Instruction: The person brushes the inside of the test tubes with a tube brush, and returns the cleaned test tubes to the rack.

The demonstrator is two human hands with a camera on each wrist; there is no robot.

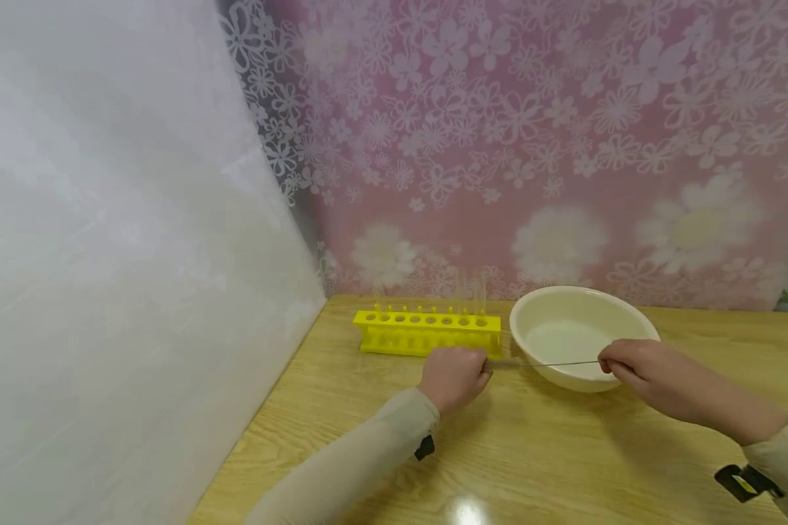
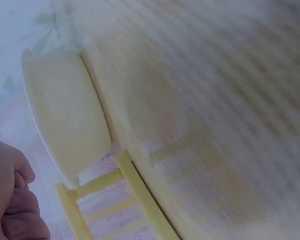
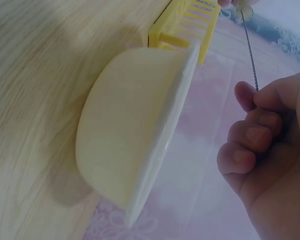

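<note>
A thin wire brush is stretched level between the two hands, its twisted wire (image 1: 565, 364) (image 3: 249, 52) crossing in front of the cream bowl (image 1: 573, 380) (image 3: 120, 115). My left hand (image 1: 456, 379) (image 2: 12, 200) is curled round the pale bristled end (image 1: 507, 362) (image 3: 244, 10), just in front of the yellow rack (image 1: 427, 340); whether it also holds a clear tube, I cannot tell. My right hand (image 1: 673, 383) (image 3: 275, 145) pinches the wire's other end between thumb and forefinger, over the bowl's right front side, with its other fingers curled.
Several clear tubes (image 1: 480, 292) stand upright in the rack, which sits left of the bowl on the wooden table (image 1: 532, 459). A flowered backdrop (image 1: 466, 168) rises behind them, and a white sheet (image 1: 125, 255) borders the table on the left.
</note>
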